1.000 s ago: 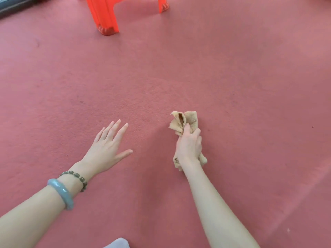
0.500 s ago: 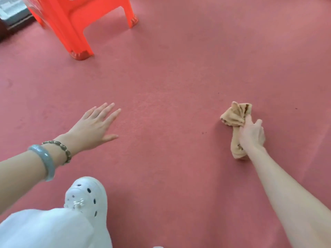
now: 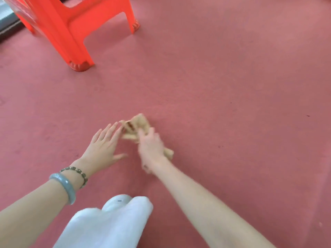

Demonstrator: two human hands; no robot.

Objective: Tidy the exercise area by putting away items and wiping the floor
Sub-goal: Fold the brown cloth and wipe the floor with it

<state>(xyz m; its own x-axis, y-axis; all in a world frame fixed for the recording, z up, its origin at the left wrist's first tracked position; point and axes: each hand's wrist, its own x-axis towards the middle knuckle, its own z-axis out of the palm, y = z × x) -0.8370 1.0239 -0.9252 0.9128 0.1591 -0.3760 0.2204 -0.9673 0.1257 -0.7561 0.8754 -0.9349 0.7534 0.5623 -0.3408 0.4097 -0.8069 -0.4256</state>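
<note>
A crumpled tan cloth (image 3: 137,123) lies pressed on the red floor (image 3: 223,97) at the middle of the view. My right hand (image 3: 150,147) is shut on the cloth and blurred by motion; part of the cloth sticks out past the fingers and a bit shows behind the palm. My left hand (image 3: 105,145) rests flat on the floor just left of the cloth, fingers spread, fingertips almost touching the cloth. Its wrist carries a grey bangle and a bead bracelet.
An orange plastic stool (image 3: 71,27) stands at the upper left, its near leg about a forearm's length from my left hand. My white trouser leg and white shoe (image 3: 111,222) fill the bottom centre. A dark threshold strip (image 3: 7,31) runs along the far left edge.
My right hand has swept the cloth leftward across the floor until it nearly meets my left hand. The stool looms larger and nearer in the view.
</note>
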